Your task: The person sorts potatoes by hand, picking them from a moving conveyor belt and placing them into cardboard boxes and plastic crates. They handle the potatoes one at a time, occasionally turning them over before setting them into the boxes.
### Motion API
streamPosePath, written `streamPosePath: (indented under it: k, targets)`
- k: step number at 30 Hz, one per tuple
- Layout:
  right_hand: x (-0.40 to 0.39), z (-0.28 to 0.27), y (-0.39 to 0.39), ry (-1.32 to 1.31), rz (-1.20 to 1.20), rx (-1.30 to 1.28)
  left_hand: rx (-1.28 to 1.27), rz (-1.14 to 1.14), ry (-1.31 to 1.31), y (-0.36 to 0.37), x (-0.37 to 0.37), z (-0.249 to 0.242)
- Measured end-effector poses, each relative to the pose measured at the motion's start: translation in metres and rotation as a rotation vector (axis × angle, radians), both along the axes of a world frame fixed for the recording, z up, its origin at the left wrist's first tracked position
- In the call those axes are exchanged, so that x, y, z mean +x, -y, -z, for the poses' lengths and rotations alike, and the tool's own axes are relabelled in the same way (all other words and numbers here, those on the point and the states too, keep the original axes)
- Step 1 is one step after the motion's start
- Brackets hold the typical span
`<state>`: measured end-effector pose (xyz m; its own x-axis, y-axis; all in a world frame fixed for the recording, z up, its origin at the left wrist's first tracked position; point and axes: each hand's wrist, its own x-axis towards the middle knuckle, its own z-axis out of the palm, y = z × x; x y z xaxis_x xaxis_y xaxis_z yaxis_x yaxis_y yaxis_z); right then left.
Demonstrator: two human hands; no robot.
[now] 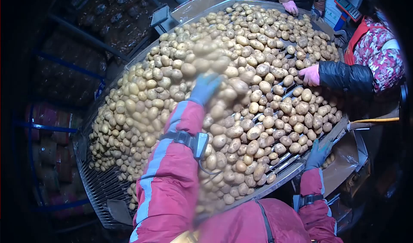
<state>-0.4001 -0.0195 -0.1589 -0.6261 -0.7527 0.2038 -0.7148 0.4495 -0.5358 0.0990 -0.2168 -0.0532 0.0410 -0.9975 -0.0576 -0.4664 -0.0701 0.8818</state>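
Observation:
A broad heap of potatoes [254, 131] covers a slatted metal sorting table [97, 185]. My left hand [206, 88], in a blue-grey glove, reaches into the middle of the heap. Its fingers are smeared by motion and partly lost among the potatoes, so whether it grips any cannot be told. Potatoes around that hand are blurred too. At the table's near right edge rests my right hand [318, 155], also gloved, its fingers spread against the metal rim [279, 176]; no potato shows in it.
Across on the right, a co-worker's pink-gloved hand [309, 75] touches the potatoes. Another person's pink glove [291, 7] is at the far edge. A red handheld device [347, 8] stands behind. Cardboard [344, 157] sits below the right edge; stacked sacks [56, 152] lie left.

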Motion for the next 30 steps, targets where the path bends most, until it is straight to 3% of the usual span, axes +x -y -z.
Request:
streamPosePath:
  k: [1, 2, 3, 5, 8, 11, 12, 15, 17, 18, 19, 21, 23, 24, 25, 30]
  targets:
    - [0.002, -0.002, 0.0, -0.022, -0.004, 0.009, -0.027, 0.053, 0.162, -0.008, -0.005, -0.009]
    - [0.003, -0.004, 0.001, -0.008, -0.004, 0.018, 0.01, 0.057, -0.047, -0.02, -0.014, -0.015]
    - [0.004, -0.006, 0.002, 0.002, -0.004, 0.028, 0.009, 0.157, -0.022, -0.023, -0.009, 0.0]
    - [-0.001, -0.004, 0.001, 0.018, 0.012, 0.054, 0.36, 0.252, -0.102, -0.052, -0.034, -0.035]
    - [-0.013, 0.002, -0.003, 0.032, -0.03, 0.025, 0.034, 0.421, 0.203, -0.081, -0.054, -0.016]
    - [-0.045, -0.013, -0.011, 0.272, -0.126, -0.054, -0.207, 0.385, 0.336, -0.115, -0.071, -0.022]
    - [-0.039, -0.035, -0.011, 0.213, -0.159, -0.146, -0.156, 0.415, 0.342, -0.122, -0.071, -0.02]
    - [0.003, -0.102, 0.005, 0.761, -0.201, -0.265, -0.168, 0.483, 0.304, -0.162, -0.067, -0.04]
    - [0.043, -0.124, 0.028, 0.803, -0.276, -0.166, -0.14, 0.425, 0.34, -0.192, -0.063, -0.06]
    - [0.057, -0.109, 0.043, 0.742, -0.422, -0.195, -0.126, 0.393, 0.358, -0.206, -0.059, -0.063]
    - [0.094, -0.155, 0.053, 0.857, -0.446, -0.016, -0.125, 0.319, 0.324, -0.219, -0.054, -0.062]
    - [0.135, -0.137, 0.086, 0.94, -0.567, 0.045, -0.122, 0.164, 0.264, -0.242, -0.041, -0.061]
    - [0.168, -0.122, 0.124, 0.69, -0.838, -0.009, -0.094, 0.057, 0.284, -0.269, -0.026, -0.061]
    - [0.183, -0.119, 0.143, 0.668, -0.834, 0.134, -0.079, 0.002, 0.295, -0.281, -0.021, -0.061]
    - [0.197, -0.115, 0.162, 0.425, -0.94, -0.006, -0.059, -0.041, 0.286, -0.29, -0.02, -0.065]
    - [0.239, -0.071, 0.242, 0.174, -1.018, 0.146, 0.011, -0.215, 0.225, -0.322, -0.005, -0.079]
